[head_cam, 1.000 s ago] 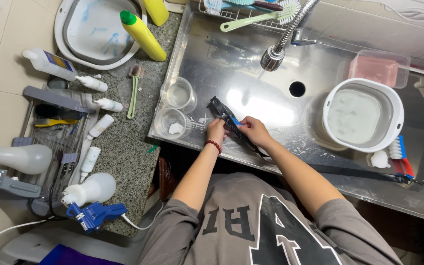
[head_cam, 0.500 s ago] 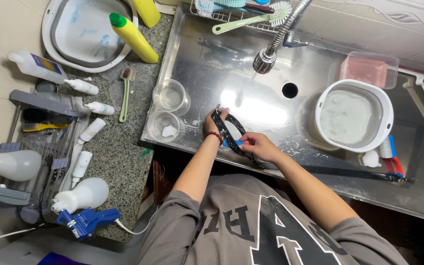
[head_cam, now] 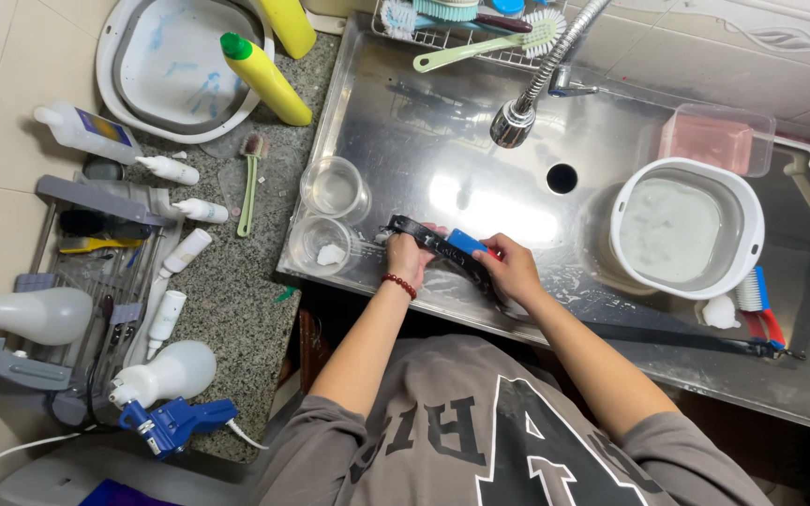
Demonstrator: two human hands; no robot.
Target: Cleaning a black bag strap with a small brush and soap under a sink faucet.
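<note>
— Both hands are over the near edge of the steel sink. Left hand is closed around a long black strap-like piece; right hand is closed too, pinching a small blue block down onto that piece.

— Which way does the black piece run?

— Its long axis goes from about ten o'clock to four o'clock. The free end sticks out past the left hand towards ten; the other end disappears under the right hand. So it lies between the two hands, touching both, and the left hand is nearer the exposed end.

— And the blue block?

— At roughly eleven o'clock from the right hand, just beside the left fingers. Something red shows at its right edge, but I cannot tell whether it belongs to the block.

— What sits close by?

— Two clear plastic cups at nine to ten o'clock from the left hand, the nearer one holding a white lump. A white tub of cloudy water lies at three o'clock from the right hand, the faucet head at twelve.

— Anything you can't make out?

— How long the black piece is, since the right palm covers its far end. A dark strap runs along the sink's front rim towards four o'clock; whether it joins the held piece is hidden by the right forearm. The fingertips' exact grip is too small to read.
</note>
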